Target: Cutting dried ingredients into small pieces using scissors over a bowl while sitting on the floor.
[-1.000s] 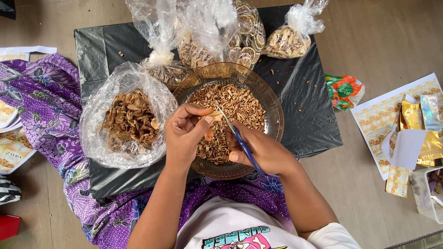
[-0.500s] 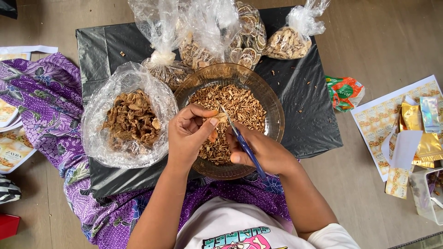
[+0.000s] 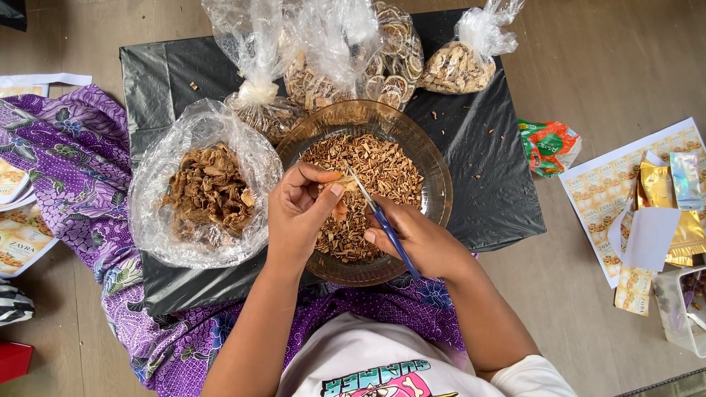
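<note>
Black plastic sheet (image 3: 500,184) covers the floor. Open bag of dried pieces (image 3: 206,195) lies at its left edge; glass bowl (image 3: 434,169) of cut bits sits centre-front. Your left hand (image 3: 298,213) pinches one dried piece (image 3: 344,181) over the bowl. Your right hand (image 3: 419,239) is closed on blue-handled scissors (image 3: 379,217). Risk: blades near your fingertips could nick them; bits may scatter.

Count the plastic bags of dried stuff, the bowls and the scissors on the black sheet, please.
Clear plastic bags of dried pieces: 4, one open, three knotted
Brown glass bowl: 1
Blue-handled scissors: 1, in the right hand
Total: 6
</note>
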